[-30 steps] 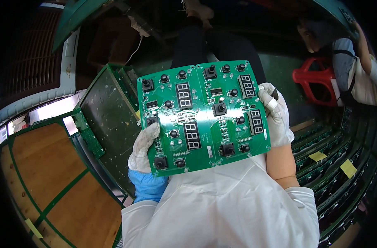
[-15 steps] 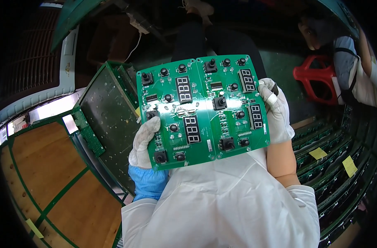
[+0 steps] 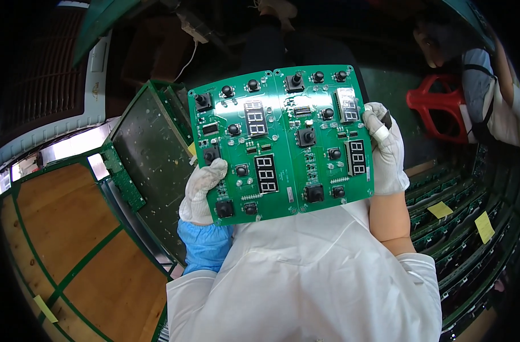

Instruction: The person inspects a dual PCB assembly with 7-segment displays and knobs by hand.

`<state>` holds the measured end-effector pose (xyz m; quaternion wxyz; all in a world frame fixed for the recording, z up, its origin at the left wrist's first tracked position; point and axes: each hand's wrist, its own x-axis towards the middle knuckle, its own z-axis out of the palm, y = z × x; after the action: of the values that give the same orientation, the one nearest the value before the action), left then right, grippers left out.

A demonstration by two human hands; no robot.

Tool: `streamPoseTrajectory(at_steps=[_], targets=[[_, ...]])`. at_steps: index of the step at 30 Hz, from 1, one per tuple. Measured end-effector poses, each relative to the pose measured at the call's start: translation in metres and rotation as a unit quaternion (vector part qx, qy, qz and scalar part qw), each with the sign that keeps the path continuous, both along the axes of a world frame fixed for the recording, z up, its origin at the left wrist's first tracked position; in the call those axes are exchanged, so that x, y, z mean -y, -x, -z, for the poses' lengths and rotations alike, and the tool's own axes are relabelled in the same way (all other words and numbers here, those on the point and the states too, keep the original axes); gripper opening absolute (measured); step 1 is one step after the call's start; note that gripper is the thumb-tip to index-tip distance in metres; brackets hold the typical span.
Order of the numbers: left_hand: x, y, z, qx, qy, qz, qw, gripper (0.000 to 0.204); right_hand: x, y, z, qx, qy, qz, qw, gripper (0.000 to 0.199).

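Green circuit board (image 3: 285,145), 2 matching halves joined side by side, is held up between my hands in the head view, in front of my white garment (image 3: 311,285). My gloved left hand (image 3: 204,191) grips the lower part of its left edge: the thumb presses on the face, while the other fingers are tucked beneath, and I cannot tell how they lie. My gloved right hand (image 3: 388,151) pinches the right edge near the upper corner, fingers bent.

Compared with a moment ago, the board sits a little higher in view, and the bright reflection has slid from its middle up to the 2 upper displays, so I judge that I have tilted it slightly. My 2 grips keep the same places. For me that means the middle components and the lower left display (image 3: 266,174) show clear of glare, while the upper right display (image 3: 347,106) is partly washed out.

As for writing, the 4 displays show pale digit segments that look unlit to me. A small pale label (image 3: 290,195) beside the seam has print too fine to read. At my right, 2 yellow notes lie on the racked boards (image 3: 431,245), the nearer being this note (image 3: 440,210); I can make out no words. I can read no brand anywhere.
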<state>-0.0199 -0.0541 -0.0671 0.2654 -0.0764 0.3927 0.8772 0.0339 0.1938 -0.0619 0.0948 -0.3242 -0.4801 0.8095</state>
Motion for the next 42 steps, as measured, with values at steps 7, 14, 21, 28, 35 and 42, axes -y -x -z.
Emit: streamPoseTrajectory(at_steps=[7, 14, 21, 28, 35, 42], targets=[[0.032, -0.007, 0.049, 0.148, -0.098, 0.022, 0.984, 0.039, 0.001, -0.005, -0.005, -0.013, 0.006, 0.000, 1.000, 0.013], [0.056, -0.017, 0.089, 0.145, -0.090, -0.002, 0.985, 0.038, 0.003, -0.013, -0.017, -0.028, -0.019, -0.032, 0.999, 0.015], [0.106, -0.009, 0.111, 0.016, -0.179, -0.133, 0.975, 0.036, 0.007, -0.014, -0.020, -0.020, -0.044, -0.039, 0.998, 0.015], [0.102, -0.007, 0.111, 0.042, -0.174, -0.126, 0.976, 0.035, 0.006, -0.012, -0.015, -0.010, -0.046, -0.046, 0.998, 0.014], [0.070, -0.006, 0.075, 0.001, -0.115, -0.088, 0.989, 0.027, 0.004, -0.005, -0.009, 0.007, -0.042, -0.067, 0.997, 0.015], [0.042, 0.000, 0.030, 0.034, -0.050, -0.066, 0.996, 0.015, 0.004, 0.000, 0.002, 0.014, 0.001, -0.043, 0.999, 0.017]])
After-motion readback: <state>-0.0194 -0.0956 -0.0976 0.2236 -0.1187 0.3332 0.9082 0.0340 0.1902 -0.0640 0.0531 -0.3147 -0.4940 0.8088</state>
